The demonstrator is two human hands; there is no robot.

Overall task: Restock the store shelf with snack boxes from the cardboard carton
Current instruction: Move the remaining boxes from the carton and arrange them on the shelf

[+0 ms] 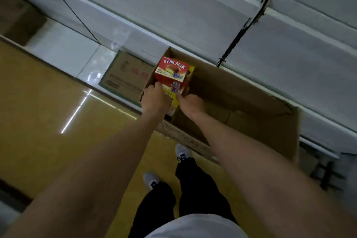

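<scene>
Your open cardboard carton (251, 102) is bare across its right part, leaving room to reach in. Snack boxes (171, 75) fill its left end. White shelf edges (193, 31) run close along the carton's far wall.

Readable print: one brand name on a snack box.
The red box (172, 72) carries white Chinese characters "好丽友·派" across its top face; smaller print on it is too blurred. The flat carton (125, 75) on the floor has red lettering that cannot be read.
</scene>
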